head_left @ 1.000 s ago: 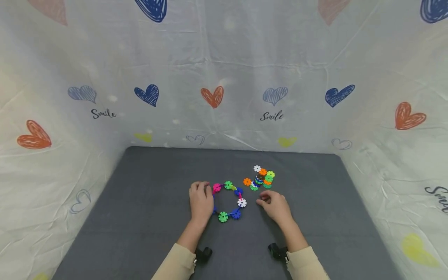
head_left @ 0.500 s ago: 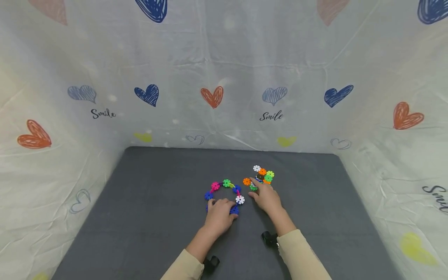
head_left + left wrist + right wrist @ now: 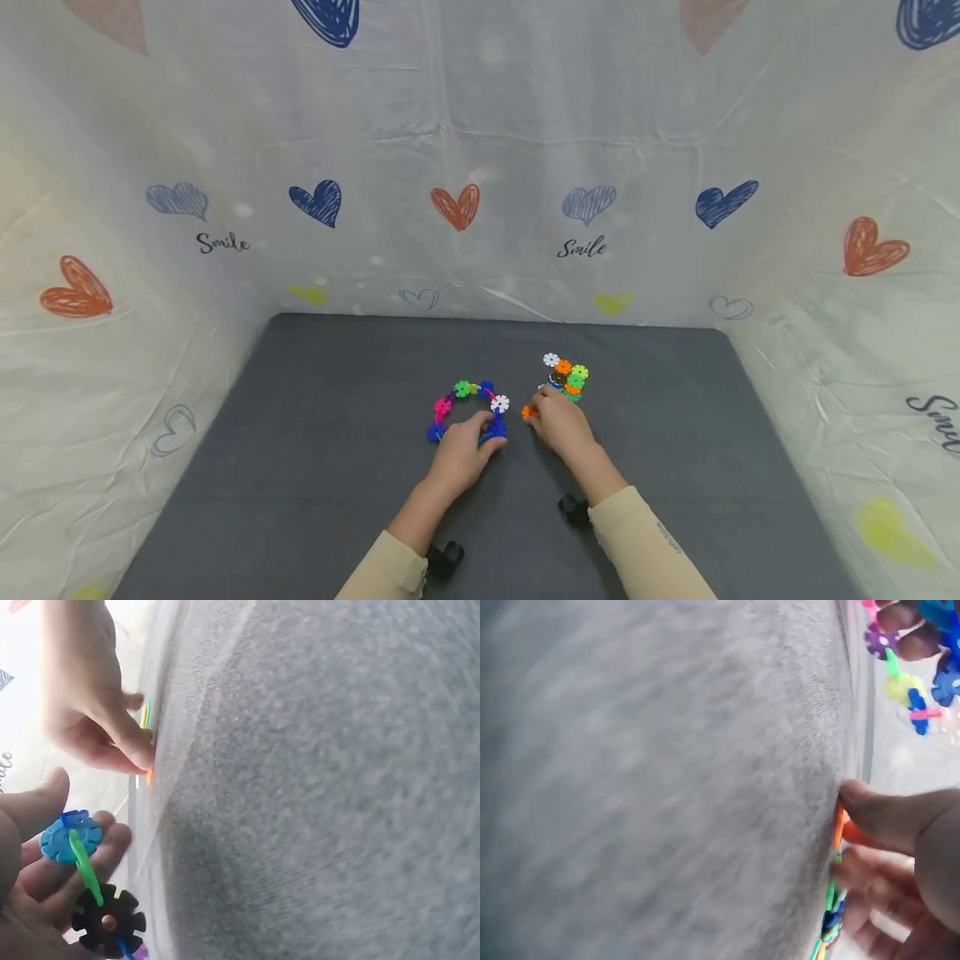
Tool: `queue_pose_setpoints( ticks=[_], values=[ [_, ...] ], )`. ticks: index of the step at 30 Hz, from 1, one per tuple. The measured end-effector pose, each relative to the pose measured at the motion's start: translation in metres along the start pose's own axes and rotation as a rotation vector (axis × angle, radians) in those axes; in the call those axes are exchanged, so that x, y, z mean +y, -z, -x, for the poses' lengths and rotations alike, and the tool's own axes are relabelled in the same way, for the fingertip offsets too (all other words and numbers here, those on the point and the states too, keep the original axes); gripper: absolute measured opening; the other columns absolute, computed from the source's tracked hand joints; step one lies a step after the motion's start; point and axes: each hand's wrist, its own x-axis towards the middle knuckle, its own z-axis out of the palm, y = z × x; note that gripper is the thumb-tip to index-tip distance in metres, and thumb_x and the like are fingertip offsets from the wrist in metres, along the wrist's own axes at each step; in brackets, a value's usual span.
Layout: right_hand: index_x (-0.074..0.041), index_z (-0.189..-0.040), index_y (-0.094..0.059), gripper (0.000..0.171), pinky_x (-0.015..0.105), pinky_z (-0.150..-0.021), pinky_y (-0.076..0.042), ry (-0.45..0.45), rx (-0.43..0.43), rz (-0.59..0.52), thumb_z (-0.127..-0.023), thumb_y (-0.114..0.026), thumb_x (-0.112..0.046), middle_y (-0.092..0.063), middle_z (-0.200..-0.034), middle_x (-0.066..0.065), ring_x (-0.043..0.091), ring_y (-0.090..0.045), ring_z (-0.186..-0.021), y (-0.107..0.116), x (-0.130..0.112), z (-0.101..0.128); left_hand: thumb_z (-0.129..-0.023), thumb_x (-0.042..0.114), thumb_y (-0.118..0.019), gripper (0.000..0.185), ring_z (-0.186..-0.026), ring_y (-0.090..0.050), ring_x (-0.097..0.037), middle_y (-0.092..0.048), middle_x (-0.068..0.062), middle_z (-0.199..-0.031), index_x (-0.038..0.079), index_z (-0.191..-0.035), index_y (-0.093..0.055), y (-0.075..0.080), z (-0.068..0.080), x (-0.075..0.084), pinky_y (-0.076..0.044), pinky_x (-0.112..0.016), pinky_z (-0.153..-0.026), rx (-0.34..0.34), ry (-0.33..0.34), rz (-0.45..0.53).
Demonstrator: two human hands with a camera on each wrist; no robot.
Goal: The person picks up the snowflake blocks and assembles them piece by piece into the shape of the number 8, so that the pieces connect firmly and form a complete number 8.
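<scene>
Right now your left hand [image 3: 459, 454] grips the near edge of the snowflake-disc ring [image 3: 465, 408] at mid-table, fingers [image 3: 105, 847] curled round a blue disc [image 3: 70, 836] w/ a black one just below. Your right hand [image 3: 558, 427] sits just right of it, fingertips pressing an orange disc [image 3: 528, 412] flat on the grey table [image 3: 315, 433], beside the loose disc pile [image 3: 567, 377] farther back.
</scene>
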Motion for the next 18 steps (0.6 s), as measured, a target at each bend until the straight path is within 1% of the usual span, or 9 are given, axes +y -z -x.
queue_pose_setpoints(
  ticks=[2, 4, 7, 10, 11, 12, 15, 17, 18],
  values=[
    [-0.004, -0.097, -0.074, 0.017, 0.041, -0.08, -0.058, 0.095, 0.025, 0.047, -0.089, -0.078, -0.019, -0.066, -0.099, 0.009, 0.027, -0.067, -0.086, 0.0, -0.001, 0.004, -0.092, 0.026, -0.075, 0.041, -0.107, -0.07, -0.027, -0.073, -0.012, -0.117, 0.006, -0.126, -0.065, -0.001, 0.0, -0.001, -0.056, -0.045, -0.092, 0.017, -0.017, -0.004],
    [-0.003, -0.1, -0.073, 0.012, 0.041, -0.078, -0.059, 0.15, 0.053, 0.079, -0.091, -0.074, -0.012, -0.069, -0.094, 0.011, 0.027, -0.068, -0.082, 0.001, -0.002, 0.007, -0.092, 0.026, -0.075, 0.041, -0.11, -0.069, -0.027, -0.072, -0.011, -0.12, 0.007, -0.127, -0.066, -0.001, 0.0, -0.001, -0.054, -0.045, -0.095, 0.038, -0.043, -0.036],
    [-0.004, -0.103, -0.073, 0.012, 0.04, -0.075, -0.059, 0.154, 0.052, 0.077, -0.092, -0.069, -0.004, -0.072, -0.09, 0.011, 0.027, -0.069, -0.078, 0.004, -0.005, 0.012, -0.091, 0.026, -0.076, 0.039, -0.113, -0.069, -0.026, -0.072, -0.009, -0.123, 0.009, -0.126, -0.068, 0.0, -0.001, -0.001, -0.053, -0.046, -0.097, 0.075, -0.1, -0.095],
    [-0.004, -0.1, -0.072, 0.011, 0.039, -0.073, -0.058, 0.112, 0.039, -0.006, -0.09, -0.069, -0.001, -0.072, -0.085, 0.008, 0.024, -0.067, -0.074, 0.005, -0.005, 0.016, -0.09, 0.026, -0.077, 0.038, -0.11, -0.07, -0.024, -0.073, -0.008, -0.121, 0.01, -0.124, -0.069, 0.001, -0.002, -0.001, -0.052, -0.046, -0.095, 0.106, -0.151, -0.144],
    [-0.006, -0.099, -0.072, 0.009, 0.038, -0.072, -0.058, 0.092, 0.035, -0.064, -0.09, -0.07, -0.002, -0.072, -0.085, 0.007, 0.021, -0.067, -0.073, 0.005, -0.005, 0.018, -0.09, 0.026, -0.077, 0.038, -0.108, -0.07, -0.024, -0.074, -0.008, -0.119, 0.01, -0.123, -0.07, 0.001, -0.002, 0.0, -0.052, -0.046, -0.094, 0.116, -0.166, -0.157],
    [-0.007, -0.097, -0.073, 0.008, 0.036, -0.07, -0.058, 0.065, 0.045, -0.148, -0.09, -0.072, -0.003, -0.072, -0.084, 0.005, 0.019, -0.067, -0.072, 0.005, -0.005, 0.02, -0.09, 0.026, -0.077, 0.038, -0.106, -0.071, -0.024, -0.074, -0.008, -0.117, 0.01, -0.123, -0.07, 0.001, -0.002, 0.0, -0.052, -0.046, -0.093, 0.124, -0.177, -0.172],
    [-0.01, -0.096, -0.075, 0.008, 0.03, -0.066, -0.058, -0.009, 0.098, -0.469, -0.089, -0.076, -0.005, -0.074, -0.084, 0.002, 0.015, -0.069, -0.071, 0.008, -0.006, 0.027, -0.089, 0.026, -0.078, 0.037, -0.1, -0.072, -0.022, -0.076, -0.007, -0.113, 0.01, -0.122, -0.07, 0.003, -0.001, 0.003, -0.052, -0.045, -0.091, 0.142, -0.207, -0.212],
    [-0.013, -0.096, -0.077, 0.008, 0.026, -0.064, -0.058, -0.033, 0.135, -0.661, -0.089, -0.076, -0.007, -0.076, -0.086, 0.001, 0.014, -0.071, -0.071, 0.011, -0.008, 0.032, -0.089, 0.027, -0.078, 0.037, -0.096, -0.072, -0.021, -0.076, -0.006, -0.11, 0.01, -0.122, -0.071, 0.004, 0.0, 0.004, -0.052, -0.044, -0.09, 0.147, -0.222, -0.232],
    [-0.013, -0.096, -0.077, 0.009, 0.025, -0.063, -0.058, -0.031, 0.15, -0.726, -0.089, -0.076, -0.008, -0.076, -0.086, 0.002, 0.014, -0.072, -0.071, 0.013, -0.009, 0.033, -0.089, 0.027, -0.078, 0.038, -0.095, -0.073, -0.02, -0.077, -0.006, -0.108, 0.011, -0.122, -0.071, 0.005, 0.001, 0.004, -0.052, -0.043, -0.089, 0.149, -0.227, -0.24]
  ],
)
